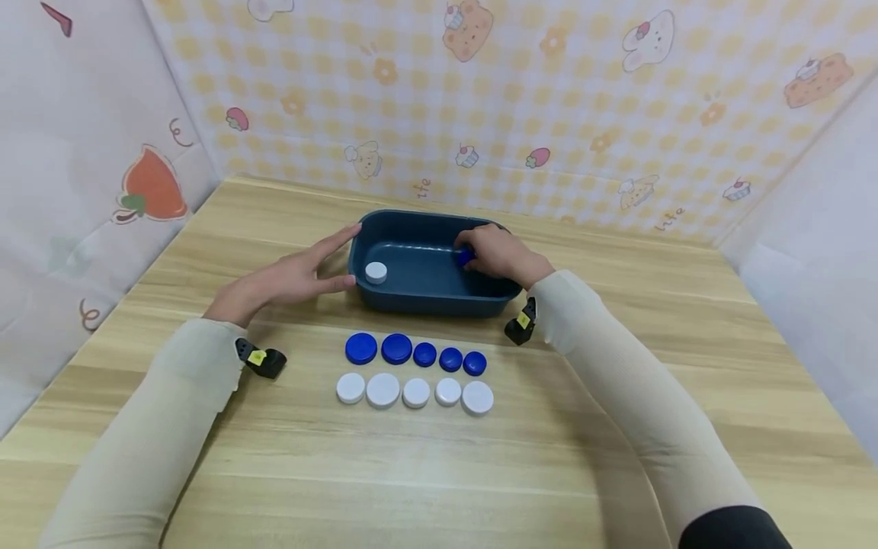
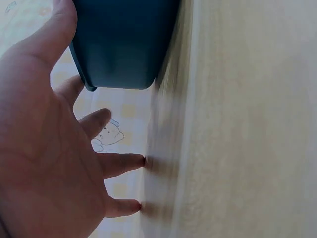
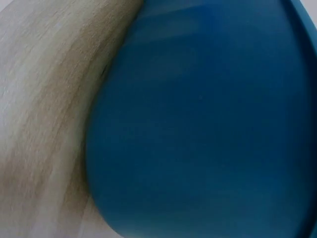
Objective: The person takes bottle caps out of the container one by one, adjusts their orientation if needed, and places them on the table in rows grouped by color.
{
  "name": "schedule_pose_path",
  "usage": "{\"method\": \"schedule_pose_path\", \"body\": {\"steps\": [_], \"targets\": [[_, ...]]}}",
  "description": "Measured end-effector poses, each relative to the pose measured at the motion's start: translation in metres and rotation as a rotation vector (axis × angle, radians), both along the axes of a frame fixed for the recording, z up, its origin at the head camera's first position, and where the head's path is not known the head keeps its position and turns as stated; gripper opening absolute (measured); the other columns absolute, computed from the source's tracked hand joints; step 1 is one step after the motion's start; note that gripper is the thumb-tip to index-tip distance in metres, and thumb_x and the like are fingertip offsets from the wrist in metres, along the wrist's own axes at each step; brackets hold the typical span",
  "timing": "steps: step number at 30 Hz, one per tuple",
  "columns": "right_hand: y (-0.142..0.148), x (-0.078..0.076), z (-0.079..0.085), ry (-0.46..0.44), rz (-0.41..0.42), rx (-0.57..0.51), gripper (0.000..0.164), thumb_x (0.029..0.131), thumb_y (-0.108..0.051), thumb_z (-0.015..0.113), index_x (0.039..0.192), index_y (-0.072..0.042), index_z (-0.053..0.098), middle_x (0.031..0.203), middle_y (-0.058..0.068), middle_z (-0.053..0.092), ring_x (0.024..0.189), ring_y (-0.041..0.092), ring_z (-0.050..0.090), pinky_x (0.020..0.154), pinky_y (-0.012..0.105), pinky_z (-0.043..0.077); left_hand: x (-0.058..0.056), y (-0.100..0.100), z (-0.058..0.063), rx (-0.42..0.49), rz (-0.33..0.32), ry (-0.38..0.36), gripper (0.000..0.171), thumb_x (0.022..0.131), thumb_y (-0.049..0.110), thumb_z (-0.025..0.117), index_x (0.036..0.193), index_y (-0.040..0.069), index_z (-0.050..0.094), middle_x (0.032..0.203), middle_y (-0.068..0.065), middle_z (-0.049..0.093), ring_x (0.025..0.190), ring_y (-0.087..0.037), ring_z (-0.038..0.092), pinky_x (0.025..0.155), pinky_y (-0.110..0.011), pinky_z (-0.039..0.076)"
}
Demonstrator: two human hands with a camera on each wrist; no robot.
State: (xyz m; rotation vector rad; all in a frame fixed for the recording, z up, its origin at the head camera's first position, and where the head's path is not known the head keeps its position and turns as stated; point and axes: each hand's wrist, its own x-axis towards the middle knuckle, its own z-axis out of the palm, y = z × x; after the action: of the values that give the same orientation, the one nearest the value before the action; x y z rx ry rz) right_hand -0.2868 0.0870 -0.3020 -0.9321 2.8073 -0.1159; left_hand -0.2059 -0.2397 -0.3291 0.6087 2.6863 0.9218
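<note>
A dark blue plastic basin (image 1: 425, 303) stands on the table, with a white bottle cap (image 1: 376, 272) lying in its left end. My left hand (image 1: 291, 276) touches the basin's left rim with spread, fairly straight fingers; the left wrist view shows this hand (image 2: 54, 134) beside the basin wall (image 2: 121, 54). Inside the basin's right part, my right hand (image 1: 499, 253) pinches a blue bottle cap (image 1: 465, 256). The right wrist view is filled by the basin's outer wall (image 3: 198, 124), so the right hand is hidden there.
In front of the basin lies a row of several blue caps (image 1: 396, 348), two larger than the others. Nearer me is a row of several white caps (image 1: 382, 390) of mixed sizes. A patterned cloth wall (image 1: 425, 99) rises behind the wooden table (image 1: 384, 488).
</note>
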Motion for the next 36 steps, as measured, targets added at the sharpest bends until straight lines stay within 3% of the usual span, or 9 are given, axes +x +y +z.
{"method": "schedule_pose_path", "body": {"steps": [9,15,20,22,26,31,36], "targets": [[0.000,0.002,0.005,-0.050,0.011,-0.043,0.040,0.088,-0.020,0.071,0.126,-0.012,0.061,0.109,0.010,0.062,0.093,0.023,0.056,0.086,0.038,0.047,0.001,-0.001,0.000,0.045,0.015,-0.047,0.076,0.094,0.052,0.051,0.150,0.047,0.001,0.160,-0.005,0.003,0.140,-0.044,0.009,0.104,-0.066,0.014],[0.001,-0.001,0.006,-0.169,0.041,-0.134,0.052,0.084,-0.019,0.076,0.131,-0.015,0.055,0.105,0.004,0.059,0.092,0.020,0.055,0.085,0.035,0.044,0.000,-0.002,0.000,0.036,0.028,-0.043,0.075,0.094,0.053,0.050,0.149,0.049,0.000,0.159,-0.007,0.005,0.139,-0.046,0.012,0.104,-0.066,0.015],[-0.001,0.000,0.002,-0.246,0.061,-0.210,0.049,0.083,-0.016,0.076,0.129,-0.015,0.058,0.110,0.006,0.061,0.088,0.022,0.056,0.083,0.036,0.045,0.001,-0.002,-0.001,0.036,0.023,-0.039,0.075,0.094,0.053,0.051,0.149,0.048,0.001,0.159,-0.008,0.006,0.139,-0.046,0.013,0.104,-0.065,0.016],[-0.001,0.002,0.000,-0.226,0.043,-0.209,0.047,0.083,-0.017,0.077,0.127,-0.015,0.060,0.110,0.007,0.060,0.090,0.023,0.055,0.085,0.037,0.044,0.001,-0.001,-0.002,0.041,0.016,-0.030,0.075,0.094,0.053,0.051,0.150,0.047,0.002,0.159,-0.006,0.006,0.140,-0.044,0.012,0.104,-0.065,0.016],[-0.001,0.007,0.002,-0.199,-0.051,-0.154,0.047,0.082,-0.019,0.078,0.125,-0.013,0.061,0.103,0.009,0.056,0.093,0.024,0.050,0.087,0.037,0.041,0.001,0.003,-0.002,0.027,0.007,-0.014,0.075,0.094,0.053,0.051,0.151,0.045,0.003,0.160,-0.003,0.005,0.142,-0.040,0.010,0.103,-0.069,0.004],[-0.004,0.009,0.007,-0.268,-0.126,-0.156,0.041,0.083,-0.018,0.077,0.121,-0.014,0.064,0.094,0.008,0.055,0.086,0.024,0.051,0.076,0.035,0.040,0.000,0.004,0.000,-0.014,0.020,-0.012,0.076,0.093,0.056,0.050,0.151,0.045,0.001,0.160,-0.006,0.005,0.142,-0.040,0.010,0.099,-0.073,-0.004],[-0.006,0.007,0.001,-0.334,-0.118,-0.220,0.033,0.084,-0.021,0.075,0.116,-0.017,0.067,0.101,0.009,0.058,0.092,0.025,0.052,0.081,0.037,0.042,0.000,0.003,-0.001,-0.019,0.022,-0.017,0.075,0.094,0.056,0.049,0.150,0.046,0.000,0.160,-0.005,0.006,0.141,-0.041,0.012,0.099,-0.072,-0.004]]}}
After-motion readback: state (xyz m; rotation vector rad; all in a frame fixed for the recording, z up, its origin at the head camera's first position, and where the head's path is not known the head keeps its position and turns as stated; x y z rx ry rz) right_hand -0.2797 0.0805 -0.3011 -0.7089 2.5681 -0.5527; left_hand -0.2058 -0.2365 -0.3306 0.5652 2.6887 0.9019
